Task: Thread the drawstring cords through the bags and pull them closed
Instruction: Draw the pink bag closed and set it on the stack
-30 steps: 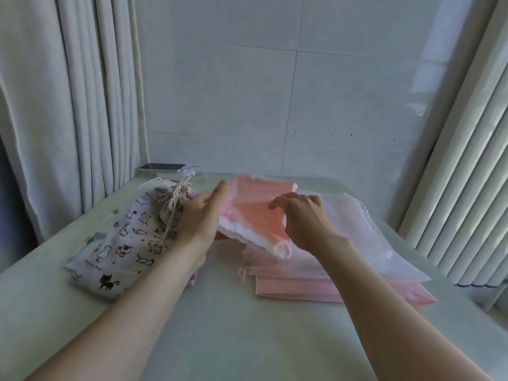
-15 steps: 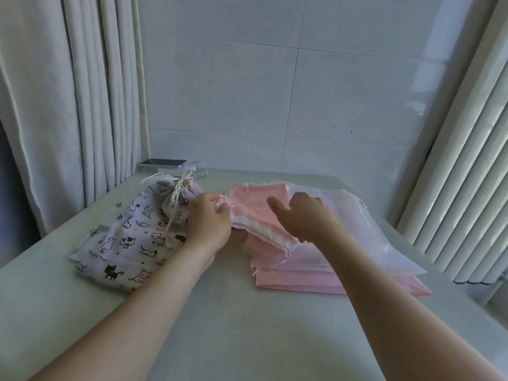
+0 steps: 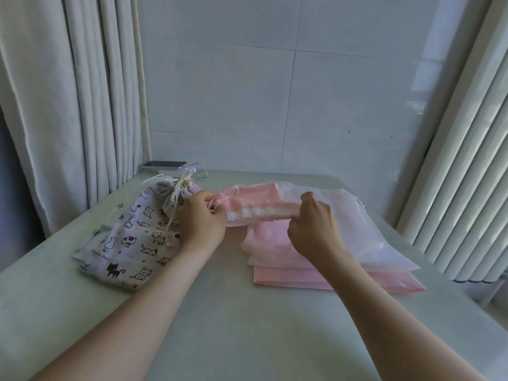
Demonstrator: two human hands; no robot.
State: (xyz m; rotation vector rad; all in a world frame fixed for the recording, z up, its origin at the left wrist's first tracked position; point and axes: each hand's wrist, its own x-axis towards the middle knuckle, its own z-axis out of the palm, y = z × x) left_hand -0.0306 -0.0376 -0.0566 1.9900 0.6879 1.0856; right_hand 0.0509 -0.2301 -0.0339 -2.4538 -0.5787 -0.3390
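pink bag, cat-print bag

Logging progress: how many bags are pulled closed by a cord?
1: the white cat-print fabric bag, left of the left hand, its neck gathered by a cream cord. More may lie hidden in the pink bag stack under the right hand.

We see bare tabletop nearest us — the widest lane for a reach. The cat-print bag blocks the left, the pink bag stack the right, a narrow strip between them. Back left, a phone on what may be a charger crowds the curtain.
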